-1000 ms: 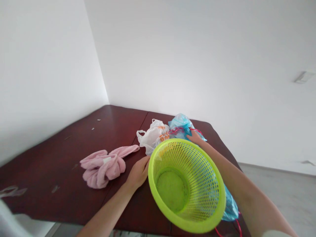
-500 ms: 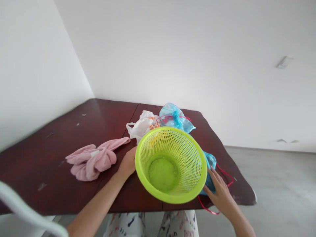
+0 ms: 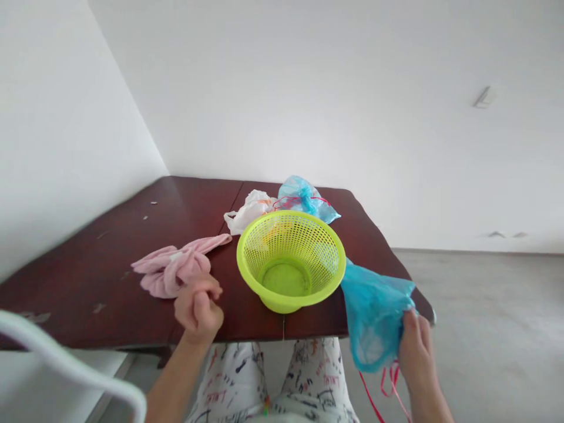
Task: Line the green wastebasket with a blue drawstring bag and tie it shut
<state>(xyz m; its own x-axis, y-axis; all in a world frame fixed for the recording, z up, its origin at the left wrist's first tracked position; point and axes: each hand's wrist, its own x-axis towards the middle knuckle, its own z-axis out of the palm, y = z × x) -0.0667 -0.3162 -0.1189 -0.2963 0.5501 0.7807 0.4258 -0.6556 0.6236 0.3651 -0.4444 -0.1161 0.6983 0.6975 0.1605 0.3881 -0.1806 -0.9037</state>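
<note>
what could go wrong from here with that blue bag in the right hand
The blue bag reaches right up beside the basket, so a tug might nudge the basket, which stands near the front edge of the table. The red strings dangle loose near the right hand and could tangle or snag.

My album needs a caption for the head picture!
Right hand grips a blue plastic bag beside a round, green, perforated plastic basket on a dark reddish table.

Lime-green basket (image 3: 286, 279); blue bag (image 3: 374, 305), red strings (image 3: 371, 398); pink cloth (image 3: 176, 267); white printed trousers (image 3: 319, 376).
</note>
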